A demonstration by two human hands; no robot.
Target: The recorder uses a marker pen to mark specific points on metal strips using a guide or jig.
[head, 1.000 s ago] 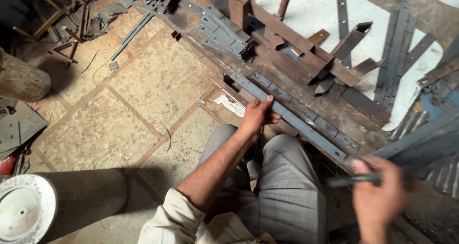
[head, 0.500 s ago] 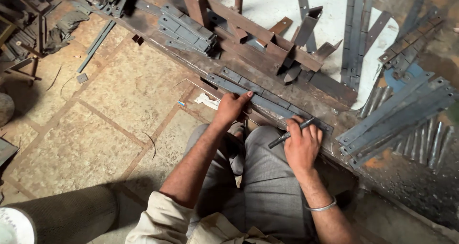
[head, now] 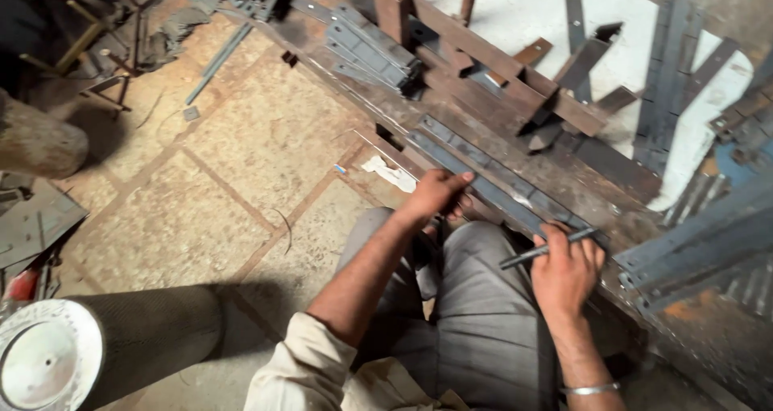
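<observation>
Grey trousers fill the near edge of my view; I sit with knees up against a long flat steel bar, which I take as my landmark. Nearest me, my right hand is clenched around a thin metal rod, held like a pencil, its tip resting at the bar's near right end. My left hand lies farther left along the bar, fingers spread flat and pressing down on it, gripping nothing. A scrap of white paper lies on the stone floor just left of the bar's left end.

Judgement: the work in hand looks like scribing a mark on the bar. To do it well, I would keep the left palm bearing firmly so the bar cannot slide, hold the rod steeply, and draw one steady stroke.

Beyond the bar lies a rusty angle-iron frame, with a stack of short grey plates to its left. Farther off, more steel strips rest on a white sheet. Well to the bar's left, near me, stands a mesh-sided drum.
</observation>
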